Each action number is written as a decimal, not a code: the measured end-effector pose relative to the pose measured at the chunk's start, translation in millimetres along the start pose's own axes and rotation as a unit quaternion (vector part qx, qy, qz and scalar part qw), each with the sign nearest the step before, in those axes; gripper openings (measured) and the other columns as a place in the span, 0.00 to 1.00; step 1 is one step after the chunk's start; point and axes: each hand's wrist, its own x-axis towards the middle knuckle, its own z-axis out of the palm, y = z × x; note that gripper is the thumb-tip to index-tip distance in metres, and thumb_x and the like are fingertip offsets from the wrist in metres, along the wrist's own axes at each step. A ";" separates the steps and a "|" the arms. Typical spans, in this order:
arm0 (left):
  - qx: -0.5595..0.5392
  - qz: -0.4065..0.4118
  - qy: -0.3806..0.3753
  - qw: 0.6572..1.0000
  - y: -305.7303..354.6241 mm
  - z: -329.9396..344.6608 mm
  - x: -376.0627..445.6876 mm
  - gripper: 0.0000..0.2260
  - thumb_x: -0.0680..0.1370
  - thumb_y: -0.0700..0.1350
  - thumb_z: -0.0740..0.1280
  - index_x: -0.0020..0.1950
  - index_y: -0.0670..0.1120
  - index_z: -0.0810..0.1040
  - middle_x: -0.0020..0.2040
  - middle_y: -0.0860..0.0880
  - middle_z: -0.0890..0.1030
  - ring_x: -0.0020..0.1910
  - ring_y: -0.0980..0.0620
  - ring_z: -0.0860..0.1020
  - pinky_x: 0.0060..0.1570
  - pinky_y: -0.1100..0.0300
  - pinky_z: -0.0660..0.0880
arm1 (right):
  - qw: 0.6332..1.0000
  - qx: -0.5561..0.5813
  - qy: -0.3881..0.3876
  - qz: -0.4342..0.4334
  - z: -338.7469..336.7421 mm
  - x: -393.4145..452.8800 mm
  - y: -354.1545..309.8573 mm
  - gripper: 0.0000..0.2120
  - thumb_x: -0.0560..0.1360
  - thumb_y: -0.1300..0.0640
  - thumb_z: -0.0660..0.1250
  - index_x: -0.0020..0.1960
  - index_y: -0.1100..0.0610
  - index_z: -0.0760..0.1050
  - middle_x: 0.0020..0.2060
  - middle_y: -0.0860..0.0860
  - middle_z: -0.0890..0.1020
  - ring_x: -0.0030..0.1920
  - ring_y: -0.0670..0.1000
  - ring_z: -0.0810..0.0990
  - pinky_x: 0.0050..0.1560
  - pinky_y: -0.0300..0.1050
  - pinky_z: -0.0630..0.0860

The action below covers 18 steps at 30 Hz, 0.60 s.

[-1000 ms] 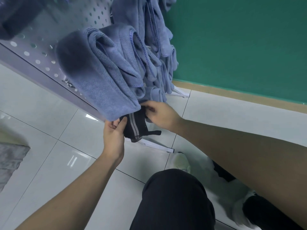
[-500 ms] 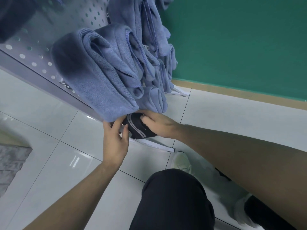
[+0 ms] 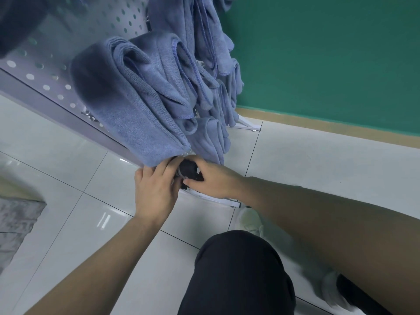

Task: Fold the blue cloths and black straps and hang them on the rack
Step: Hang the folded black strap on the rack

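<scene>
Both hands are meeting low on the rack, directly beneath the nearest hanging towel. Curling its fingers and thumb around a folded black fabric strap with a pale stripe, the right hand is gripping the bundle from the right side. Pressing in from the other side, the left hand is reaching its fingers up against the strap and under the towel's hem; whether those fingers are pinching the strap or something behind it cannot be told, since they are overlapping.

Sitting just below the bottom edge of the nearest thick blue terry cloth, the strap is lying close against the grey perforated metal rack panel. So little of it is showing between the hands that its long axis is hard to judge; the pale stripe is running roughly up and down, tilting toward the rack.

Further back from that nearest cloth, more folded blue cloths are hanging in a row toward the green wall, so the cloth part looks largely done. Hooking this strap on appears to be the step in hand. Whether other straps are waiting is not showing.
</scene>
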 end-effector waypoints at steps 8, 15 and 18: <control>-0.034 0.036 -0.033 0.998 11.3 -11.5 10.7 0.29 0.68 0.47 0.78 0.68 0.50 0.75 0.67 0.52 0.76 0.65 0.44 0.73 0.59 0.49 0.69 | 0.999 -0.026 0.029 0.000 -39.9 -35.1 26.2 0.26 0.79 0.49 0.66 0.75 0.46 0.63 0.68 0.45 0.73 0.66 0.46 0.72 0.67 0.46 0.69; -0.044 0.111 -0.042 0.992 43.7 -21.3 27.3 0.24 0.68 0.52 0.79 0.61 0.50 0.76 0.63 0.51 0.77 0.63 0.45 0.75 0.59 0.49 0.70 | 0.997 -0.052 0.042 0.047 -77.2 -77.8 55.2 0.24 0.81 0.50 0.63 0.76 0.43 0.62 0.68 0.43 0.72 0.63 0.46 0.73 0.60 0.43 0.71; -0.046 0.158 -0.051 0.985 72.1 -13.8 38.1 0.24 0.68 0.53 0.79 0.60 0.51 0.75 0.63 0.50 0.77 0.62 0.46 0.75 0.56 0.49 0.71 | 0.994 -0.056 0.058 0.073 -94.1 -95.1 69.1 0.23 0.81 0.50 0.63 0.74 0.42 0.63 0.65 0.42 0.74 0.62 0.45 0.74 0.59 0.43 0.73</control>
